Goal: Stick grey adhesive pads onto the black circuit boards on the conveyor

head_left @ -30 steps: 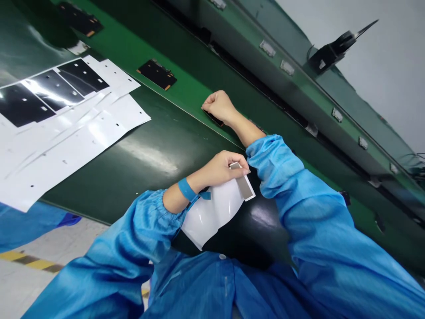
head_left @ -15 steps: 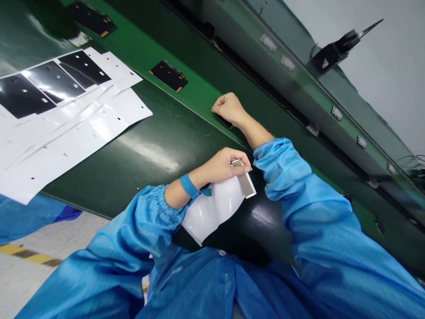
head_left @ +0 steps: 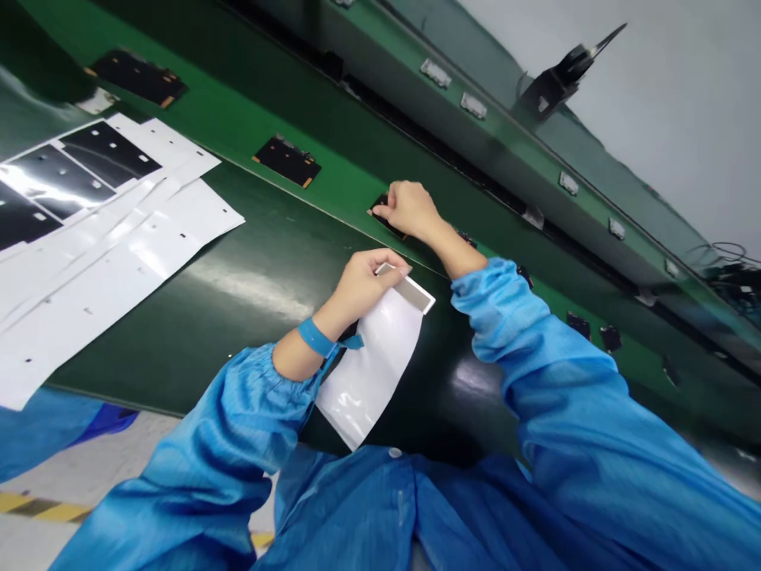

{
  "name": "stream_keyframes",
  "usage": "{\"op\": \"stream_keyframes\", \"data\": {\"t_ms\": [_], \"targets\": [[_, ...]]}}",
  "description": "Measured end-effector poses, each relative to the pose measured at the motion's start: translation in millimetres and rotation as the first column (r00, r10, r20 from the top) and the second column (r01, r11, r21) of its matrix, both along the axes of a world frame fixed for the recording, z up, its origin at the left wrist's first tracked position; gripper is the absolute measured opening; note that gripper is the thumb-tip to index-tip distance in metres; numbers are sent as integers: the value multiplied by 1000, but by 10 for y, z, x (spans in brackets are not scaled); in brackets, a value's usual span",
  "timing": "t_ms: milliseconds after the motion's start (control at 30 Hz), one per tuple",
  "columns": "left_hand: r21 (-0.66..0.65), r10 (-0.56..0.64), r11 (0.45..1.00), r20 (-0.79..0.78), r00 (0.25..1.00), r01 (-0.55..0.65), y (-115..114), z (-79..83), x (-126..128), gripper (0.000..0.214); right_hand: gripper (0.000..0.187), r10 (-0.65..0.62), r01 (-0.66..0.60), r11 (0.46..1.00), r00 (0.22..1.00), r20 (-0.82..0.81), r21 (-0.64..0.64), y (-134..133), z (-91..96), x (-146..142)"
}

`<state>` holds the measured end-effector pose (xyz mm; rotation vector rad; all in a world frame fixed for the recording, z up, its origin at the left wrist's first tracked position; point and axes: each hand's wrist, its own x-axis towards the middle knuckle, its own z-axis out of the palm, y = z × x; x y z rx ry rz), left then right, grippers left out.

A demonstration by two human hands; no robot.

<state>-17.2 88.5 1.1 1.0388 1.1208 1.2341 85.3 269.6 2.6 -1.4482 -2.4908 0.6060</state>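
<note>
My left hand (head_left: 362, 281) is closed in a pinch on the top edge of a glossy white backing sheet (head_left: 372, 365) that carries a grey strip at its upper end and lies on the dark green table. My right hand (head_left: 407, 208), fingers curled, presses down on a small black flat part (head_left: 380, 216) lying on the bright green conveyor belt (head_left: 238, 103). A blue strap (head_left: 318, 339) circles my left wrist. Both arms are in blue sleeves.
White sheets with black stickers (head_left: 89, 214) lie spread at the left of the table. More black parts (head_left: 286, 159) ride the belt farther left, and several small ones (head_left: 579, 325) lie to the right. A green rail with white clips (head_left: 476, 103) runs behind.
My right hand went from a fist resting on the belt to fingers pressing on the black part. My left hand shifted the white sheet slightly up and left.
</note>
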Motion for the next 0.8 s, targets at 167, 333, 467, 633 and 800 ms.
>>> {"op": "stream_keyframes", "data": {"t_ms": [167, 333, 467, 633, 800], "targets": [[-42, 181, 982, -62, 981, -184, 30, -93, 11, 19, 14, 17, -141, 929, 940, -341, -342, -583, 321, 495], [-33, 183, 981, -145, 973, -189, 34, -127, 13, 21, 14, 93, -234, 905, 924, -372, -356, -887, 454, 638], [-25, 189, 980, -168, 968, -196, 36, -125, 3, 20, 5, 157, -217, 953, 950, -270, -213, -948, 547, 562], [-1, 198, 980, -161, 967, -201, 46, -112, 13, 16, 9, 216, -237, 964, 962, -168, -120, -1013, 660, 501], [-11, 210, 977, -117, 971, -213, 51, -86, 40, 11, 12, 269, -282, 954, 955, -123, -99, -923, 787, 529]]}}
